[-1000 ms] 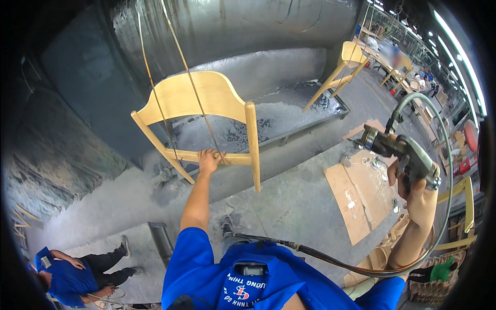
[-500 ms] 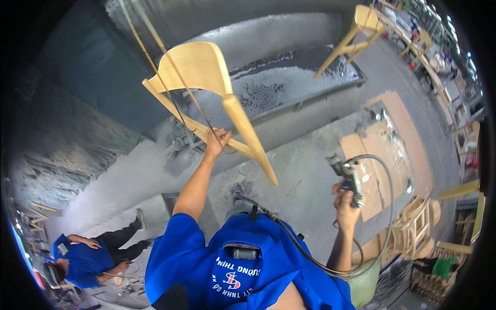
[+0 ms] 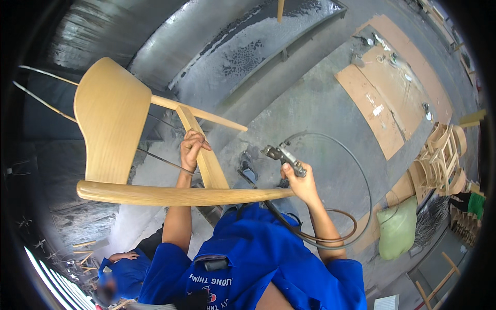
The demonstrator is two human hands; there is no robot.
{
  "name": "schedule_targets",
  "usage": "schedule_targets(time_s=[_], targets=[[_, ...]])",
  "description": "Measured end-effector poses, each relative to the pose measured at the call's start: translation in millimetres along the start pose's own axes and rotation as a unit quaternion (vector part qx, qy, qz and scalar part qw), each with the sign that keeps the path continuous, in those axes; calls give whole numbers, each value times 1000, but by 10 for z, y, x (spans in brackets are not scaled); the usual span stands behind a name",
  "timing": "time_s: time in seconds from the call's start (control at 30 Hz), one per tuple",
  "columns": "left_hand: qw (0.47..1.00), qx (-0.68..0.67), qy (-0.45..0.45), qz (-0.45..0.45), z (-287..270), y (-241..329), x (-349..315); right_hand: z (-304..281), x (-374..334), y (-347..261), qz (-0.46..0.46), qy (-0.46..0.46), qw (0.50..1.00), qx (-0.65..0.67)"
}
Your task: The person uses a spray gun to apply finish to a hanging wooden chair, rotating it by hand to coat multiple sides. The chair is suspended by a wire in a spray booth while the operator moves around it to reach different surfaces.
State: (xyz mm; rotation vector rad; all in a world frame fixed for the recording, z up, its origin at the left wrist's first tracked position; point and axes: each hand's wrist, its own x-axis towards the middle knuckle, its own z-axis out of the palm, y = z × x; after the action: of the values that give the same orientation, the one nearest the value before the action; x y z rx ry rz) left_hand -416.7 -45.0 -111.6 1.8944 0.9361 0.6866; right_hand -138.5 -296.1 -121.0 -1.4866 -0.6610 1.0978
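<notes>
A pale wooden chair frame [image 3: 111, 119], made of a curved backrest, two legs and a crossbar, hangs tilted at my left on long wire hooks [image 3: 45, 99]. My left hand [image 3: 192, 149] is closed around the crossbar [image 3: 211, 168], and a hook's bent wire passes by its wrist. One leg [image 3: 181, 195] lies across in front of my left forearm. My right hand [image 3: 302, 182] grips a metal spray gun [image 3: 285, 157], its nozzle pointing up and left, apart from the chair frame. A hose [image 3: 361, 160] loops from the gun around my right forearm.
Ahead stands a metal trough [image 3: 284, 54] with foamy, wet patches. Cardboard sheets [image 3: 372, 108] with small scraps lie on the floor at the right. Stacked chair frames [image 3: 439, 157] and a green sack [image 3: 397, 227] stand nearer. A person in blue [image 3: 126, 274] is at lower left.
The chair frame has turned and swung left and nearer, its backrest now facing me. My left hand still holds its crossbar. My right hand has brought the spray gun leftward, closer to the frame.
</notes>
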Motion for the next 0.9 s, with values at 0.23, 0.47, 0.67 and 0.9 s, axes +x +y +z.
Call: schedule_targets(time_s=[0.23,0.47,0.67,0.9], targets=[[999,-36,-11,0,112,247,-54,-348,49,65,43,-21,998,-28],[998,-68,-2,-10,175,359,-95,-560,-205,216,57,25,989,-135],[999,-42,-6,4,137,384,-122,-684,-165,351,86,37,991,-93],[998,-61,-8,11,106,347,-157,-814,-172,276,88,64,973,-205]])
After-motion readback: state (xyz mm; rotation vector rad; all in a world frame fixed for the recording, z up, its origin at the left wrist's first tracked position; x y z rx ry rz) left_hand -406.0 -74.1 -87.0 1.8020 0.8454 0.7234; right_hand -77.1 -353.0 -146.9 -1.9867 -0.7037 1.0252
